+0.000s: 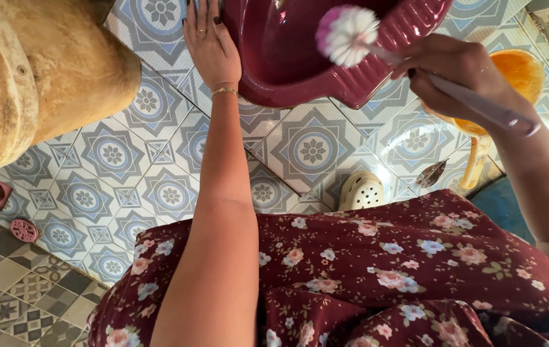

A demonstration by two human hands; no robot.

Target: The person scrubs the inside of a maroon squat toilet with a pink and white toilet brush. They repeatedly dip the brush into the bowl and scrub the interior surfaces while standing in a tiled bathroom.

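Toilet brush [347, 35] with white-pink bristles hung over the maroon squat pan [287, 58]; the right hand [460, 77] was wrapped around its handle, while the left hand [210, 45] lay flat, fingers together, on the pan's rim.

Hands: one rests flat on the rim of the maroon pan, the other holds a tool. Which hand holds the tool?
The right hand grips the handle of the white and pink brush; the left hand lies flat on the maroon pan.
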